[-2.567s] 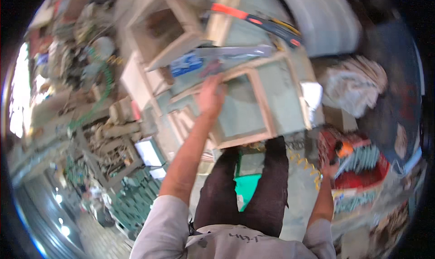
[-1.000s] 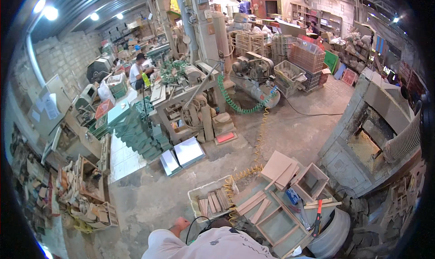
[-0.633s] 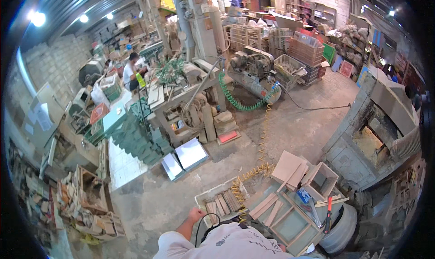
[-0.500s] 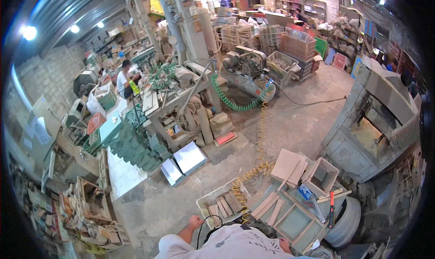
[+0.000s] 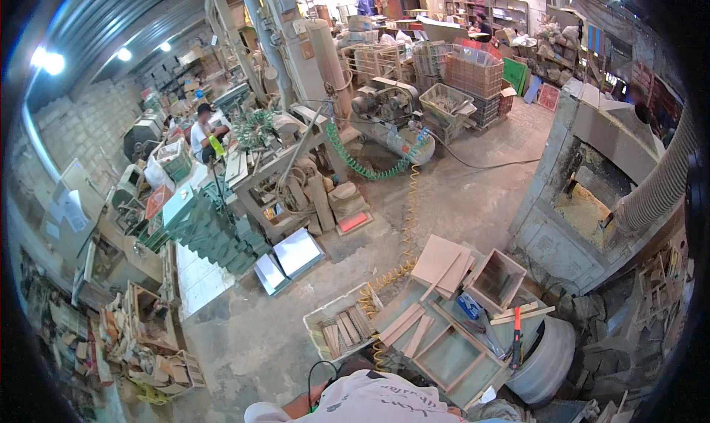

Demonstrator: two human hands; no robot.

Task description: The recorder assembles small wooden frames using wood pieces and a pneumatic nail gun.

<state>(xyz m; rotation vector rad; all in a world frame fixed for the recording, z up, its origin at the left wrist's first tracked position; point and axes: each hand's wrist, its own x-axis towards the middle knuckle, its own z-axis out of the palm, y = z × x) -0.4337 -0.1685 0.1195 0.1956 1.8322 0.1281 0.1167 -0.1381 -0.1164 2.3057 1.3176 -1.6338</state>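
Only my white shirt (image 5: 370, 401) and a sliver of my left arm or hand (image 5: 296, 407) show at the lower edge; its fingers are hidden. My right hand is out of the picture. Just in front of me is a work surface with wooden frames (image 5: 444, 349), flat boards (image 5: 438, 259) and an open wooden box (image 5: 499, 279). A red-handled tool (image 5: 515, 334) and a blue object (image 5: 470, 305) lie on it. To the left of the frames stands a white crate (image 5: 319, 319) holding wood strips.
A yellow coiled hose (image 5: 392, 268) runs across the concrete floor to a compressor (image 5: 384, 109). Stacked green pieces (image 5: 214, 231) and a cluttered machine bench (image 5: 288, 179) stand at left, where another person (image 5: 200, 131) works. A large grey machine (image 5: 592, 194) fills the right; a white drum (image 5: 547, 349) is nearby.
Earlier the view pointed down, with my left hand on a wooden frame. It then rose to take in the whole workshop, and my left hand sank toward the lower edge.
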